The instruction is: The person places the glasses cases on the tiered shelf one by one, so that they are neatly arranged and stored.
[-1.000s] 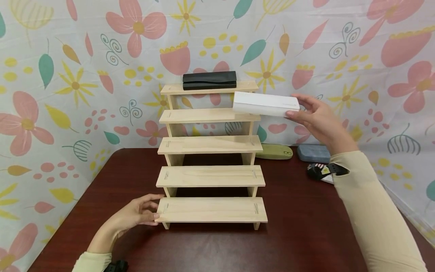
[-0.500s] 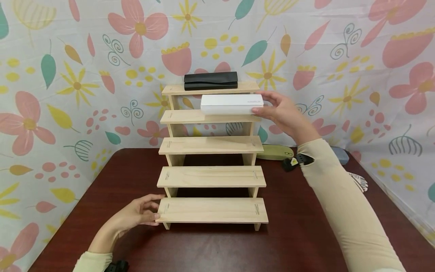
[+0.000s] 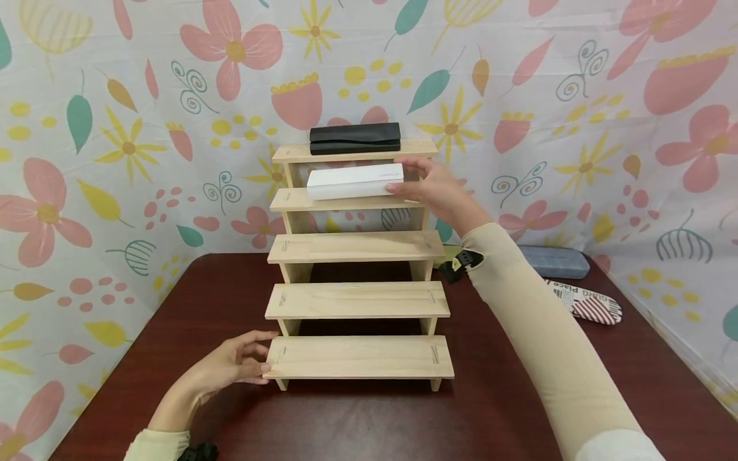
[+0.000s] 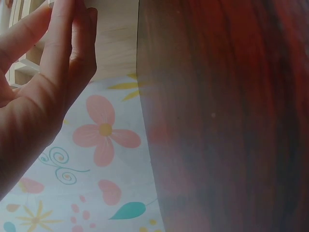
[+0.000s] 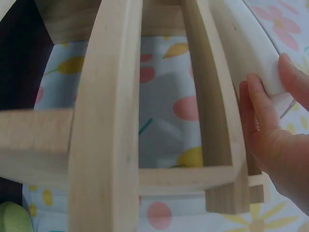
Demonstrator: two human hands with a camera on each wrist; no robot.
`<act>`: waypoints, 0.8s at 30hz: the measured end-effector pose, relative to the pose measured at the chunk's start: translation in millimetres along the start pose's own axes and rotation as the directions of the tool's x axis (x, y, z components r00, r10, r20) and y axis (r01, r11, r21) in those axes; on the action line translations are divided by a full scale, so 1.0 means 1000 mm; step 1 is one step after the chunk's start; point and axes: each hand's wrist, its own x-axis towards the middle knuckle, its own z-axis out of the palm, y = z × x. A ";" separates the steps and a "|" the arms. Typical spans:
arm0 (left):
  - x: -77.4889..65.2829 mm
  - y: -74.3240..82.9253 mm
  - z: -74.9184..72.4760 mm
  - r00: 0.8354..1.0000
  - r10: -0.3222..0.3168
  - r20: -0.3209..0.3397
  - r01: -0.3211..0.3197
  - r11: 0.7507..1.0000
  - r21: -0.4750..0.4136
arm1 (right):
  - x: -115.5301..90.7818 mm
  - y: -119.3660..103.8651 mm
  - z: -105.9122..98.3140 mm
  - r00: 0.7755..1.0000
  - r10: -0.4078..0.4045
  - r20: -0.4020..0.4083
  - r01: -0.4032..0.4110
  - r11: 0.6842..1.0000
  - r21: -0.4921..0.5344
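In the head view my right hand [image 3: 441, 192] pinches the right end of a white glasses case [image 3: 354, 182], thumb at the front and fingers behind. The case lies lengthwise along the second step from the top of a pale wooden stepped stand [image 3: 357, 301], low over that step. The right wrist view shows thumb and fingers at the end of the white case [image 5: 251, 53], beside the stand's frame [image 5: 222, 87]. My left hand [image 3: 227, 365] grips the left end of the bottom step, thumb at its edge. A black glasses case [image 3: 354, 138] rests on the top step.
Behind the right forearm, a blue glasses case [image 3: 556, 262] and a patterned pouch with lettering [image 3: 588, 302] lie on the dark red-brown table [image 3: 369, 422]. A green case [image 5: 14, 217] is mostly hidden. Flowered cloth [image 3: 138, 192] hangs behind the stand.
My right hand has carried the white glasses case leftward and slightly down, from the stand's right side onto the second step's area. The left hand stays at the bottom step.
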 end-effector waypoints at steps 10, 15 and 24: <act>0.000 -0.001 0.000 1.000 0.005 0.001 -0.005 1.000 -0.002 | 0.005 0.004 0.007 1.000 0.006 -0.001 -0.007 0.994 -0.110; 0.000 -0.001 0.001 1.000 -0.001 0.002 0.001 1.000 -0.021 | 0.007 0.004 0.005 1.000 0.004 -0.012 -0.006 0.979 -0.205; -0.001 -0.001 0.001 1.000 0.014 0.007 -0.014 1.000 -0.014 | 0.011 0.001 -0.004 0.999 0.038 0.016 -0.030 0.933 -0.359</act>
